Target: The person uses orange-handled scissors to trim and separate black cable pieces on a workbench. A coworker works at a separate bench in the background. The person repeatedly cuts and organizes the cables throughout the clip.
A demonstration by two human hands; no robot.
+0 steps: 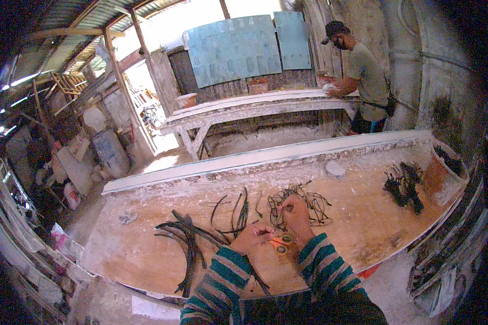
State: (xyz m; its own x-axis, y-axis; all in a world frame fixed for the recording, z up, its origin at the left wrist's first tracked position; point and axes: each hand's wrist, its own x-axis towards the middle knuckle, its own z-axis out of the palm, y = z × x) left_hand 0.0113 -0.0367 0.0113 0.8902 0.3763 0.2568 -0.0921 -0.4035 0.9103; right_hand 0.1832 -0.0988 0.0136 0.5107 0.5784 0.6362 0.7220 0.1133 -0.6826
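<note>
My left hand (252, 238) is over the middle of the wooden worktable, its fingers pinched together; what they hold, if anything, is too small to make out. Right beside it is a pair of scissors with orange handles (281, 245), the blades not showing clearly. Over a loose tangle of thin black cord (319, 208) is my right hand (297, 215), its fingers curled closed; I cannot tell whether a strand is in them. Several black strips (187, 238) lie crossed in a heap to the left, with thinner curved pieces (241, 211) nearer my left hand.
Bundles of black strips (405, 184) lie at the table's right, near an orange-brown pot (443, 176). A whitish round lump (335, 169) sits toward the back. A raised white board (265, 157) edges the table's far side. Beyond, a person (367, 76) works at a long white bench (255, 111).
</note>
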